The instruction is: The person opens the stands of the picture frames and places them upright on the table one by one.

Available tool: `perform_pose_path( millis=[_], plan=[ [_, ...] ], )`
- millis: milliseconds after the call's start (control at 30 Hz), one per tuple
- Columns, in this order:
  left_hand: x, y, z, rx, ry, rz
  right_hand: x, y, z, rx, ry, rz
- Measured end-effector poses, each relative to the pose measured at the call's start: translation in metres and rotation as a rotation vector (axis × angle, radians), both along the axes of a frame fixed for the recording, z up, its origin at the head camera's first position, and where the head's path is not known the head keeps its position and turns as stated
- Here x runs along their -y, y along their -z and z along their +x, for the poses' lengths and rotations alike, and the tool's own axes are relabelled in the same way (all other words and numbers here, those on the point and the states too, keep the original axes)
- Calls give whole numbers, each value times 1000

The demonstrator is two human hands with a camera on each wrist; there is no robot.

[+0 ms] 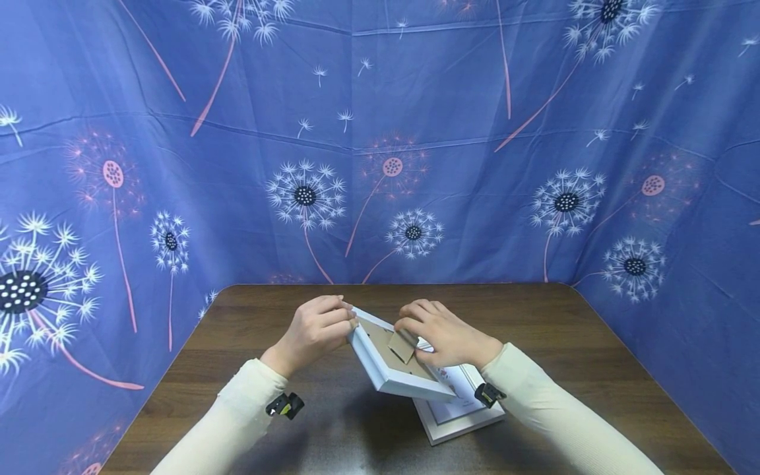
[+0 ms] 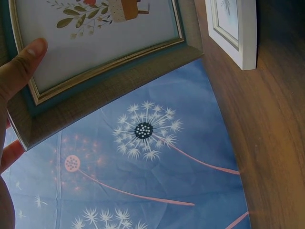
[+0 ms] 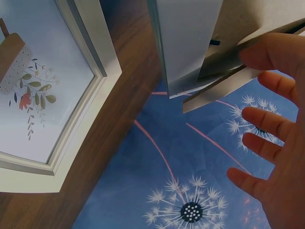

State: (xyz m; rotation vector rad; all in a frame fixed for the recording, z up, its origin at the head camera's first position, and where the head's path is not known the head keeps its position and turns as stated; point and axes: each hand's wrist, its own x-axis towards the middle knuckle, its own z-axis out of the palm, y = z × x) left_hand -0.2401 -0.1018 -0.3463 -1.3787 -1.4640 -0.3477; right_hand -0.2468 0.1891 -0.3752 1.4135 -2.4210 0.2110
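My left hand (image 1: 317, 330) grips one corner of a picture frame (image 1: 371, 369), raised and tilted above the table. Its brown backing faces up in the head view. From the left wrist, its front shows a plant print (image 2: 86, 19) inside a gold inner edge, with the thumb over the border. My right hand (image 1: 442, 333) is at the folding stand (image 1: 402, 348) on the back, which sticks out from the board. Thumb and index finger pinch the stand, while the other fingers are spread apart. A second, white picture frame (image 1: 436, 432) lies face up beneath, partly hidden.
The brown wooden table (image 1: 249, 422) extends around both hands. Behind it and along the sides hangs a blue cloth (image 1: 475, 198) with dandelion patterns. The white frame sits close under the right forearm.
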Motion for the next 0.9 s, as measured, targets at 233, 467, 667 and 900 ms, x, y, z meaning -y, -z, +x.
perform_pose_path(
  millis=[233, 467, 667, 900],
  plan=[
    [0, -2, 0, 0, 14, -2, 1, -1, 1, -21, 3, -2],
    [1, -3, 0, -4, 27, -10, 0, -3, 2, -57, -6, -10],
    [1, -2, -1, -2, 39, -24, 0, -4, 3, -89, -9, -6],
    [2, -3, 0, 13, 33, -39, -1, -5, 2, -111, -11, -21]
  ],
)
